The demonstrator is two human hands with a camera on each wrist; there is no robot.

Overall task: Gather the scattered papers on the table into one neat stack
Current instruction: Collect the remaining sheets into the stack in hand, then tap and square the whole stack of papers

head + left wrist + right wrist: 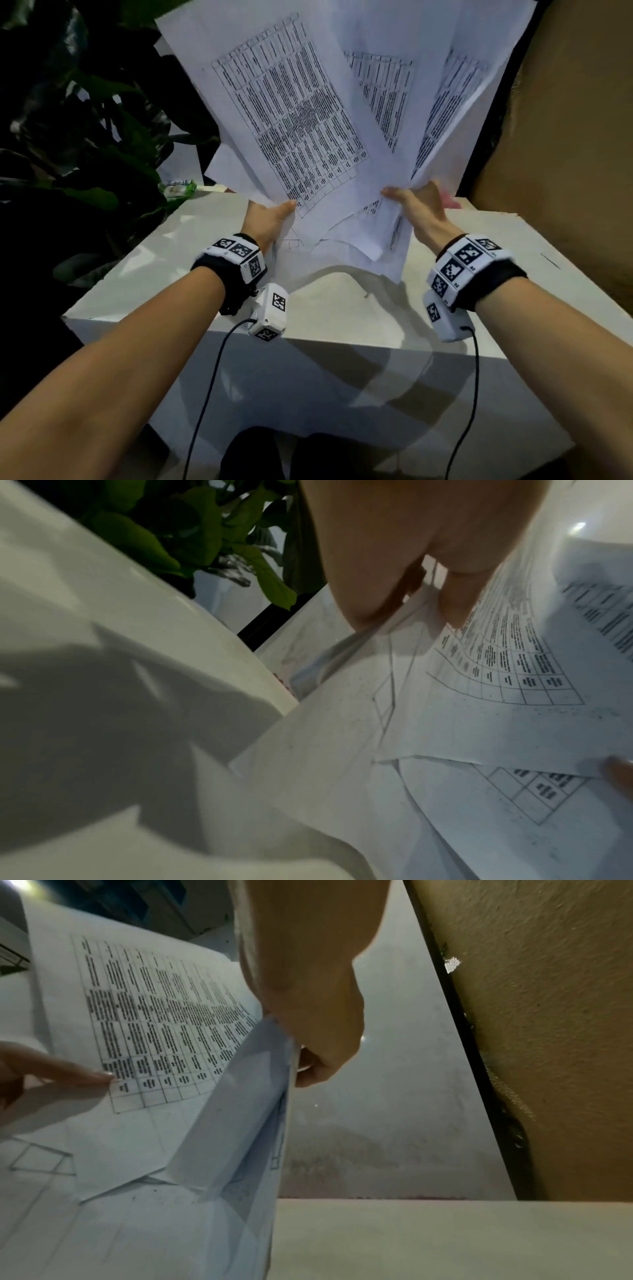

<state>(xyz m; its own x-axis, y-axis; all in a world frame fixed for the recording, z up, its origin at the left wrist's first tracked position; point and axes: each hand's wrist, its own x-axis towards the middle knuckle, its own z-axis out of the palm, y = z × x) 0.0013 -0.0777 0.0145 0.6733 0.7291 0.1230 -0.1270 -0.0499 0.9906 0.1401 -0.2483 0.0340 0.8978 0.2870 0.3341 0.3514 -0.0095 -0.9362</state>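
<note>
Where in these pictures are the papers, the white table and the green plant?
papers (301, 113): head view, printed grid on the front sheet.
white table (342, 308): head view, bare top.
green plant (143, 542): left wrist view, a leaf.

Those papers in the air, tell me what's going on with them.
A person is holding a bunch of printed papers upright over a white table. The left hand pinches the lower left edge and the right hand grips the lower right. The sheets are gathered but fanned out at different angles, not yet squared, with their bottom corners hanging just above the table. A leafy plant stands to the left.
</note>
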